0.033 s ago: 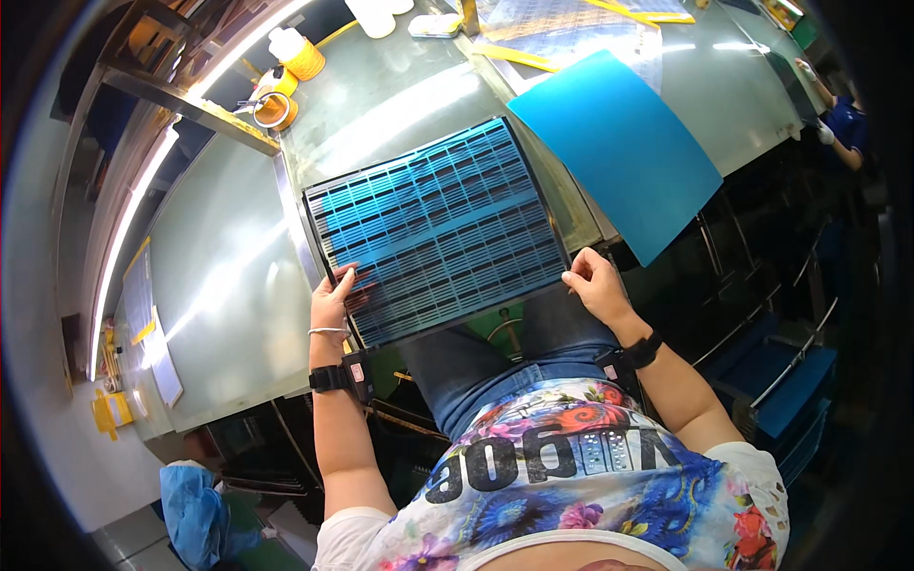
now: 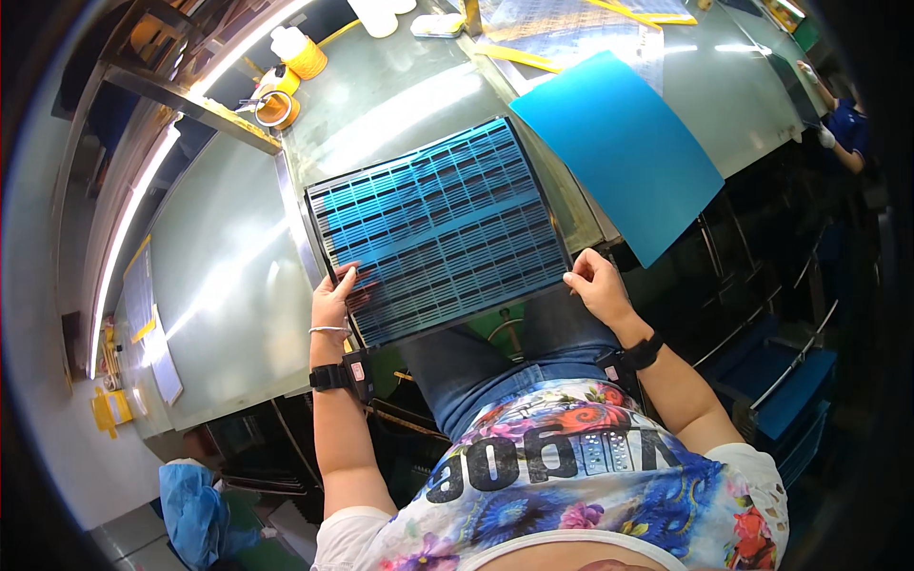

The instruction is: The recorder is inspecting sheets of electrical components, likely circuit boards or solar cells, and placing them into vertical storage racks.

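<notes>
Between my hands is a thin, dark-edged patterned sheet (image 2: 447, 224), see-through in places, with rows of black strips and a blue sheen. Its far part lies over the glassy table, and its near part reaches over my lap. My left hand (image 2: 333, 300) pinches the left edge near the close corner, thumb on top, with fingers showing dimly through the sheet. At the close right corner my right hand (image 2: 592, 284) has thumb and forefinger pressed together on the edge. A plain blue sheet (image 2: 624, 152) lies just right of it, overhanging the table's near edge.
Orange tape rolls (image 2: 276, 109) and a white-and-orange bottle (image 2: 298, 52) stand at the far left of the glassy table (image 2: 219, 276). A metal post frame (image 2: 190, 107) rises there. Printed sheets (image 2: 571, 33) lie at the back. A co-worker (image 2: 845, 128) is at far right.
</notes>
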Available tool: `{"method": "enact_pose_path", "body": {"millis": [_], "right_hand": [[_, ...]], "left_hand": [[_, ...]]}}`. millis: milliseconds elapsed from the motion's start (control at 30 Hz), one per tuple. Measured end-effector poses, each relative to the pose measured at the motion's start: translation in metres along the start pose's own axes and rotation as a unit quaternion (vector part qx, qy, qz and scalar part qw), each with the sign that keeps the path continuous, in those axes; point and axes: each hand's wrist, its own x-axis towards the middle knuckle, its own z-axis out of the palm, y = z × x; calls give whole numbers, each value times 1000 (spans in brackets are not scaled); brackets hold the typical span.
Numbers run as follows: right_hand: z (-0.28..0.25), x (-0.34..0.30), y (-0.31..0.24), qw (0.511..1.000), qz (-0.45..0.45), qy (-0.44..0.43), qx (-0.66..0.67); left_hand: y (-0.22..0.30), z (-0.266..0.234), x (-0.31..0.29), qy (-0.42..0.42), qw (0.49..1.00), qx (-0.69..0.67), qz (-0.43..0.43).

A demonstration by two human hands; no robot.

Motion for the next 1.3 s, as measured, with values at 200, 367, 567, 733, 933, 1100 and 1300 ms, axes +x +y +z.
{"method": "enact_pose_path", "body": {"millis": [200,367,567,733,933,1100,1300], "right_hand": [[4,2,5,1000,6,5,30],[0,3,13,999,-28,-3,-23],[0,-2,3,999,-16,-27,8],[2,-7,-7,1000,1,-15,-15],[1,-8,-7,1000,1,-18,-15],[-3,-11,-8,1000,6,-9,-18],[0,-5,-86,849,-269,49,-451]], "left_hand": [[4,-9,8,-15,999,-28,-22],[38,-12,35,-10,997,9,-70],[25,-9,97,223,872,411,143],[26,1,102,240,801,521,172],[33,11,106,192,735,636,136],[46,21,104,171,727,656,110],[40,22,85,228,661,694,172]]}}
